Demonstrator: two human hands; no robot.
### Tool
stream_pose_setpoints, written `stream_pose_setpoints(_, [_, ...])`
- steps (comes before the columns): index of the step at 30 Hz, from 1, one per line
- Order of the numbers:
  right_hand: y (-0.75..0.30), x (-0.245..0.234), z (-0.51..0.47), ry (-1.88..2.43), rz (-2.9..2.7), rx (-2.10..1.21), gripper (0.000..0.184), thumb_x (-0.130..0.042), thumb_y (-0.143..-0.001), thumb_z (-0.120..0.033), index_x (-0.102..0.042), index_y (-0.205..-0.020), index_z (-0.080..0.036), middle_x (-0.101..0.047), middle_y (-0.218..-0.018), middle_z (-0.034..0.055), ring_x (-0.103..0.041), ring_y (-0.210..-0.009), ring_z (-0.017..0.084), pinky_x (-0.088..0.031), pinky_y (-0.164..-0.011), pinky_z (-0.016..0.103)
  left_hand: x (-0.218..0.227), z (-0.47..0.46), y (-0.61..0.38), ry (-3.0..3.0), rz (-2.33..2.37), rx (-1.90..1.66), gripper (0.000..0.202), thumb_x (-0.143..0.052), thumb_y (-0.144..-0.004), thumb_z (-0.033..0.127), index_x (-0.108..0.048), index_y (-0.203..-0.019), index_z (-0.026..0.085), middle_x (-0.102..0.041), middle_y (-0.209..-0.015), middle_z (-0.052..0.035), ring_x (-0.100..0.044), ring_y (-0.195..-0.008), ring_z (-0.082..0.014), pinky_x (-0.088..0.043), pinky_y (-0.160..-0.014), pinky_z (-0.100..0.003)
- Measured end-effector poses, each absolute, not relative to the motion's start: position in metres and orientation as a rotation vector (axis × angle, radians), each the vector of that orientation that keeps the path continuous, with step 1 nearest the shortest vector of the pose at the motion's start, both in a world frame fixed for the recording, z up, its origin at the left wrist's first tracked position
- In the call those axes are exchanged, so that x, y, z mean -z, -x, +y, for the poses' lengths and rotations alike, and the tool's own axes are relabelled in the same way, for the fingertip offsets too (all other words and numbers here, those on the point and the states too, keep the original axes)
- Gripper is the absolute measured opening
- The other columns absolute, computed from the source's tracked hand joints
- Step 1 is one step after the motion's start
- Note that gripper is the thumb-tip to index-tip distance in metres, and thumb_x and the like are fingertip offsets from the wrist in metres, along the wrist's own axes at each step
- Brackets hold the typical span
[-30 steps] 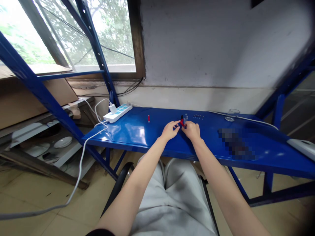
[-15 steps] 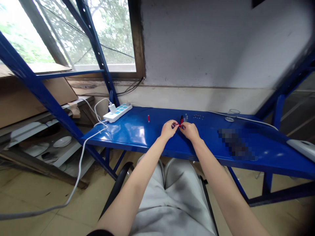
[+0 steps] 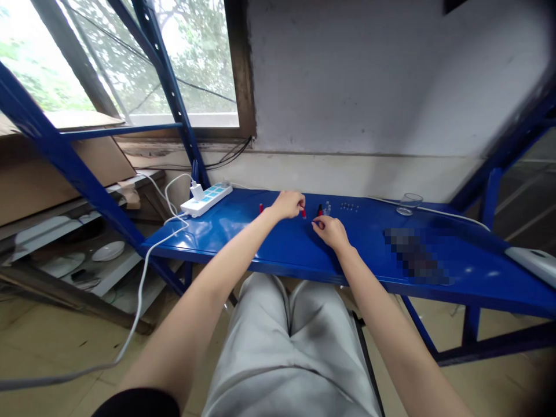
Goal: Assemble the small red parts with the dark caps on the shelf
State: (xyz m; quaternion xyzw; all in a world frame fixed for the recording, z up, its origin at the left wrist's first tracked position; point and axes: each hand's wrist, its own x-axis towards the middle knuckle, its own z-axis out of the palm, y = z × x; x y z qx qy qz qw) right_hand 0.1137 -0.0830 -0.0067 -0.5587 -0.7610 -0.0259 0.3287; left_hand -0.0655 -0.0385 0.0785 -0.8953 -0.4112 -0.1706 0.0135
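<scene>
My left hand [image 3: 288,205] is closed in a pinch around a small red cylinder [image 3: 303,212] with a clear lower end. It holds the cylinder upright at or just above the blue table. Just to the right, my right hand [image 3: 330,230] hovers low with thumb and fingertips pressed together; whatever may be between them is too small to make out. Behind the right fingertips stand small red and black pieces [image 3: 320,209], beside several small clear pieces [image 3: 327,208]. Another red cylinder [image 3: 261,208] stands left of my left hand, partly hidden by it.
Tiny beads or caps [image 3: 348,207] lie in rows at the back. A clear cup [image 3: 409,204] and a blurred dark object [image 3: 417,255] are on the right of the blue table [image 3: 278,249]. A white power strip [image 3: 207,200] with cables occupies the left end.
My hands have come apart. The left has moved left and away from me with the red cylinder, while the right has stayed near its place.
</scene>
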Motion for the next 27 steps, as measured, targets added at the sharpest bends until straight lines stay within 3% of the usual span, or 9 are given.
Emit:
stream_pose_setpoints(4, [-0.114, 0.007, -0.082, 1.439, -2.007, 0.043, 0.023, -0.044, -0.081, -0.030, -0.064, -0.083, -0.018, -0.058, -0.064, 0.0024, -0.051, -0.057, 0.013, -0.032, -0.056, 0.023, -0.105, -0.017, 0.087, 2.636, -1.360, 0.253, 0.013, -0.056, -0.070, 0.013, -0.064, -0.080, 0.016, -0.063, -0.096, -0.0081, -0.050, -0.099, -0.0244, -0.033, -0.088, -0.040])
stream_pose_setpoints(8, [-0.114, 0.007, -0.082, 1.446, -2.035, 0.026, 0.024, -0.042, -0.082, -0.029, -0.064, -0.081, -0.018, -0.058, -0.065, 0.0030, -0.050, -0.057, 0.013, -0.031, -0.054, 0.023, -0.104, -0.005, 0.109, 2.580, -1.434, 0.077, 0.011, -0.059, -0.068, 0.014, -0.065, -0.077, 0.016, -0.060, -0.098, -0.0100, -0.045, -0.103, -0.0276, -0.030, -0.090, -0.044])
stream_pose_setpoints(27, [-0.115, 0.007, -0.082, 1.421, -2.030, -0.010, 0.025, -0.042, -0.082, -0.031, -0.063, -0.078, -0.018, -0.057, -0.062, 0.0034, -0.050, -0.056, 0.014, -0.032, -0.053, 0.023, -0.089, 0.001, 0.138, 2.498, -1.609, -0.073, 0.015, -0.062, -0.070, 0.020, -0.068, -0.084, 0.019, -0.056, -0.107, -0.0107, -0.042, -0.107, -0.0288, -0.025, -0.095, -0.050])
